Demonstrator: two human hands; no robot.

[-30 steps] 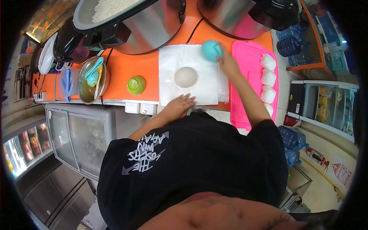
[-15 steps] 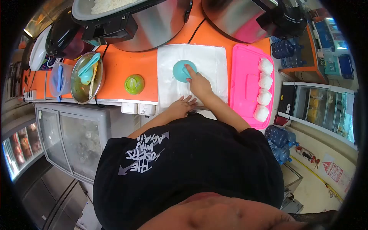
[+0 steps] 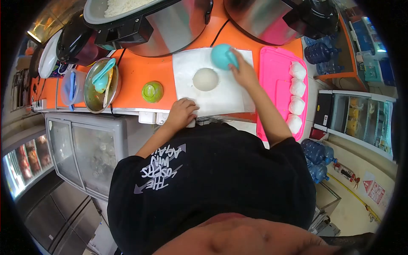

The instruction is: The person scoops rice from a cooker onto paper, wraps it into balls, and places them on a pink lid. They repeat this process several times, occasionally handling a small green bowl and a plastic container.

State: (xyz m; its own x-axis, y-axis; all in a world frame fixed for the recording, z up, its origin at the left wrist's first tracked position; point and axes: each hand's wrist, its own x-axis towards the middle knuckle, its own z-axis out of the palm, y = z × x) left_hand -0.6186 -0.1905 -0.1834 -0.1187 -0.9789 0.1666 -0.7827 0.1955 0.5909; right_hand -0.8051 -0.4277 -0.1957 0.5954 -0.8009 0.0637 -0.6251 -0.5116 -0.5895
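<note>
On the white sheet of wrapping paper [image 3: 187,68] sits a smooth, round mound of white rice [image 3: 205,79]. Just beyond the mound, to its upper right, my right hand [image 3: 245,70] grips a turquoise bowl [image 3: 222,56] by its base, the rounded side facing the camera. The bowl is apart from the rice. My left hand [image 3: 182,113] is at the paper's near left corner, fingers curled over its edge. Right of the paper, several white wrapped bundles [image 3: 297,87] stand in a row on a pink lid [image 3: 272,91].
A big cooker of white rice [image 3: 170,34] and another steel cooker [image 3: 263,21] stand behind. On the orange counter to the left are a green bowl-shaped item [image 3: 152,92], a steel bowl [image 3: 91,100] with utensils and a clear plastic tub [image 3: 67,91]. A glass-topped freezer [image 3: 89,148] is lower left.
My right hand has lifted the turquoise bowl away to the upper right, uncovering the rice mound. My left hand has slid left to the paper's near corner, its fingers now curled.
</note>
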